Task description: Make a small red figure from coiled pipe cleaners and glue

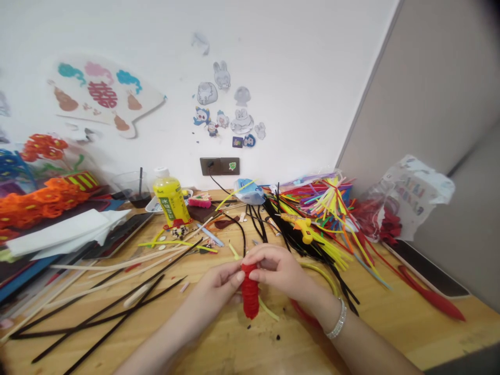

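A red fuzzy coil of pipe cleaner (250, 299) hangs upright between my two hands over the middle of the table. My left hand (223, 281) pinches its upper left side with thumb and fingers. From the right, my right hand (275, 268) grips the top, its thumb across the front and fingers curled behind. A yellow-green pipe cleaner (269, 311) shows just behind the coil, partly covered by it and my right hand. Small dark scraps (278, 337) lie on the wood below.
Black pipe cleaners (105, 315) spread over the left side. A yellow drink bottle (171, 200) and a cup (138, 190) stand behind. To the right are a yellow glue gun (302, 228), colourful pipe cleaner bundles (332, 200), a plastic bag (406, 198) and a dark tablet-like slab (427, 268).
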{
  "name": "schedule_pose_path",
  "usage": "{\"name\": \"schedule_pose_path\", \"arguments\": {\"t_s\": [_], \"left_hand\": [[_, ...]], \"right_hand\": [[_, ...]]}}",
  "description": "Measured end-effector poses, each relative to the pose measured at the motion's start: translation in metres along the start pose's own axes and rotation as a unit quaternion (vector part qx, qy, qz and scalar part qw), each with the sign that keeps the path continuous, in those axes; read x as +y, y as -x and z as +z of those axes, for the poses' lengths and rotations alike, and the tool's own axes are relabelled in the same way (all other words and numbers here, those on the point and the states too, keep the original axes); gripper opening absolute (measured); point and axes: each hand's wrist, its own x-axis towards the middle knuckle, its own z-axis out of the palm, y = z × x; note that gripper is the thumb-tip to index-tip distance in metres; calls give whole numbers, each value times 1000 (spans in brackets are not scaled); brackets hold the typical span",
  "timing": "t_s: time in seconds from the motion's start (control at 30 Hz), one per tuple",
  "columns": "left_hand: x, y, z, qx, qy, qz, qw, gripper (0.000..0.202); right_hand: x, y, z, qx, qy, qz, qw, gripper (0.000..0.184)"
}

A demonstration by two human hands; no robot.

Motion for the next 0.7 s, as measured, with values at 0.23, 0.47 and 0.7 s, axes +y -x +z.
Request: {"name": "schedule_pose_path", "arguments": {"t_s": [0.23, 0.47, 0.7], "left_hand": [[-1, -2, 0, -6, 6, 32, 999, 39], [-2, 0, 1, -9, 7, 27, 1000, 42], [2, 3, 5, 0, 49, 30, 998, 45]], "right_hand": [[5, 1, 5, 7, 13, -27, 1000, 25], [9, 1, 8, 24, -23, -10, 999, 21], [7, 0, 7, 27, -55, -31, 998, 18]]}}
